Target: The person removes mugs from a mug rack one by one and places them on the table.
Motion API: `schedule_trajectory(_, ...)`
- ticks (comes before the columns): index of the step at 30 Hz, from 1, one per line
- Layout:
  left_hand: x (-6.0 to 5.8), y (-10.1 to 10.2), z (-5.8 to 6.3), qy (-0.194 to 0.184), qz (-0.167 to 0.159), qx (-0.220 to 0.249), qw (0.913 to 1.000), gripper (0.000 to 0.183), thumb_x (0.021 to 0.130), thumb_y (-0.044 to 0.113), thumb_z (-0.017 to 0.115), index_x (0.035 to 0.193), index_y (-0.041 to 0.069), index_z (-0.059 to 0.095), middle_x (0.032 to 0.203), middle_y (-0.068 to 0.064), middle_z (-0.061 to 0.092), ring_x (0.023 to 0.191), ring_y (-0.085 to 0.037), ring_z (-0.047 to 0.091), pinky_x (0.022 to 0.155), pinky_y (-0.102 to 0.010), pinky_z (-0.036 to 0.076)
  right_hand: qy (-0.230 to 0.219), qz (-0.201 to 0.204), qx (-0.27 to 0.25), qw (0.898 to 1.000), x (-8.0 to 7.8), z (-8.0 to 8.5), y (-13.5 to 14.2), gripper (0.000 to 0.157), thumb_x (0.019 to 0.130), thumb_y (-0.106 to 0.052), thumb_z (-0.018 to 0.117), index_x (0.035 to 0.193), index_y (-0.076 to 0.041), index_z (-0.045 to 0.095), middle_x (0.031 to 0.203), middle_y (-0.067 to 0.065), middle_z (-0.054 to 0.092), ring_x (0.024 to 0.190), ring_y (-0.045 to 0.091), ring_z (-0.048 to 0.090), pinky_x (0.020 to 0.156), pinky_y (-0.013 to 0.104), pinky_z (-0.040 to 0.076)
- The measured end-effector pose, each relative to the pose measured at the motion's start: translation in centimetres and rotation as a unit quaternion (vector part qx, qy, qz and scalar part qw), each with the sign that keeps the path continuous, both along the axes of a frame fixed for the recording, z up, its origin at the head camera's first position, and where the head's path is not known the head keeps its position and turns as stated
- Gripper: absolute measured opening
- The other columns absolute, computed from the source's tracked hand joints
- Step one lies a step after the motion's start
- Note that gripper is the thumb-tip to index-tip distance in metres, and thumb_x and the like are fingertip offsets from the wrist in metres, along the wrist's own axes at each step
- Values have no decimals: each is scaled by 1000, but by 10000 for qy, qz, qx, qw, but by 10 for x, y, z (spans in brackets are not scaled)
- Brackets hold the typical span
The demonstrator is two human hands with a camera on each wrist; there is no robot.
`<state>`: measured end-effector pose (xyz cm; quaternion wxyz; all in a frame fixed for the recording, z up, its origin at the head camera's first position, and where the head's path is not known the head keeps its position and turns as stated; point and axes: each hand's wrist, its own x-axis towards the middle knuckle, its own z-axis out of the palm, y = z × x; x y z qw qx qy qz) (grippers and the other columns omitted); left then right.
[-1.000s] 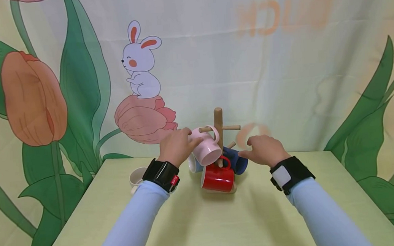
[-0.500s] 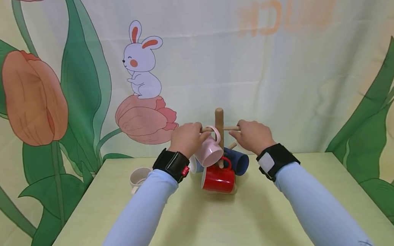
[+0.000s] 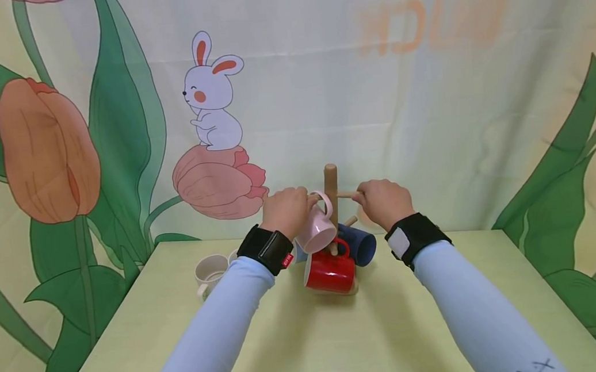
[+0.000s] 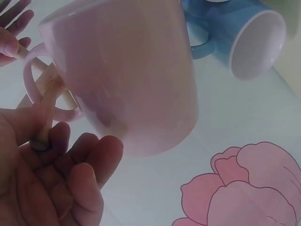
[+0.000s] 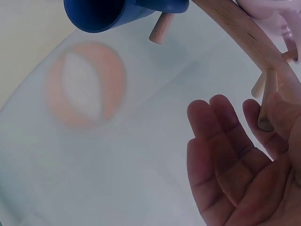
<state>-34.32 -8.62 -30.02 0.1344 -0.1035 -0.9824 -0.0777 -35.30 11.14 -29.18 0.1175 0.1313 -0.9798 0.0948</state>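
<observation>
The counter (image 3: 391, 335) bears a rack (image 3: 331, 181) at twelve o'clock. Your left grip (image 3: 286, 211) and right grip (image 3: 386, 203) each pinch a peg (image 4: 49, 102); hold evenly, or the pink mug (image 3: 317, 234) could swing.

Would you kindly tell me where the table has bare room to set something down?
The table is bare in front of the red mug, between left sleeve and right sleeve; also between the right sleeve and the table's right edge. It's crowded around the mug rack, pink mug and dark blue mug, and beside the left sleeve, where a white mug stands.
</observation>
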Motion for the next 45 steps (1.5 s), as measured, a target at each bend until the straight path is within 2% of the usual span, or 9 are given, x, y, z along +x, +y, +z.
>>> schedule_trajectory(9, -1, 2, -2, 115, 91, -115, 9998, 36, 102, 38, 55, 115, 8, 69, 84, -9, 67, 72, -23, 64, 65, -39, 58, 22, -40, 40, 10000, 2, 2, 0, 27, 100, -29, 61, 107, -7, 74, 88, 10, 72, 74, 28, 65, 65, 43, 55)
schedule_trajectory(20, -1, 2, 0, 9, 124, -228, 9997, 38, 102, 41, 53, 117, 9, 69, 81, -8, 63, 69, -22, 61, 59, -35, 56, 135, -16, 119, 9998, 1, 1, 1, 26, 100, -31, 61, 107, -9, 75, 83, 9, 72, 69, 26, 64, 60, 41, 53)
schedule_trajectory(26, 1, 2, 0, 93, 47, -346, 9993, 36, 102, 39, 55, 120, 11, 69, 86, -8, 65, 71, -23, 61, 63, -36, 58, 146, -26, 129, 9998, 0, 1, 0, 26, 100, -31, 61, 106, -9, 75, 83, 8, 71, 68, 26, 64, 59, 40, 53)
schedule_trajectory(31, 2, 1, 0, 75, 58, -237, 9997, 37, 102, 39, 55, 120, 10, 68, 87, -9, 66, 73, -23, 62, 64, -36, 58, 162, -34, 123, 9998, 0, 0, 0, 26, 99, -31, 62, 106, -9, 75, 83, 8, 72, 67, 26, 64, 58, 40, 53)
schedule_trajectory(37, 4, 4, -2, 120, 6, -418, 9991, 36, 101, 38, 56, 125, 15, 68, 89, -8, 68, 72, -22, 63, 64, -37, 59, 215, -27, 78, 9997, -1, 0, 1, 26, 99, -31, 62, 106, -10, 74, 81, 8, 71, 67, 27, 63, 58, 40, 52)
schedule_trajectory(45, 9, 13, -4, 481, -85, -706, 9963, 29, 99, 36, 60, 113, 15, 74, 86, -5, 69, 70, -20, 65, 64, -38, 59, 305, 6, 132, 9994, -8, -3, 7, 27, 100, -32, 60, 112, -10, 72, 86, 10, 72, 71, 28, 65, 59, 43, 53)
